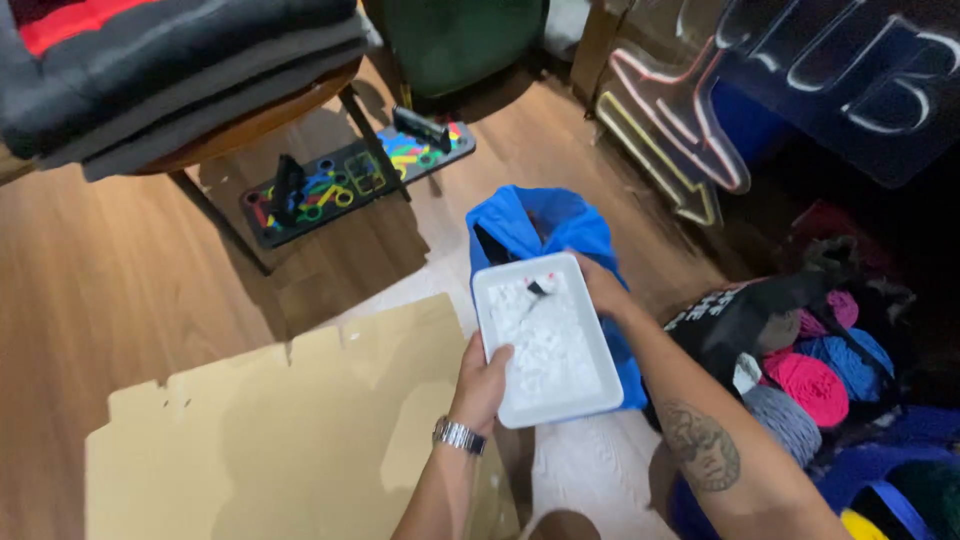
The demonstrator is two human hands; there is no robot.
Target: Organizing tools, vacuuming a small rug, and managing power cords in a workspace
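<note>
My left hand grips the near left edge of a white rectangular tray that holds white crumbled bits and a small dark scrap. My right hand holds the tray's far right side. The tray hangs over the open mouth of a blue plastic bag standing on the floor. A metal watch sits on my left wrist, and a tattoo marks my right forearm.
A flattened cardboard sheet lies on the wooden floor at the left. A black board with coloured markings lies under a round table holding folded dark cloth. Balls of coloured yarn are heaped at the right, with a neon arrow sign behind.
</note>
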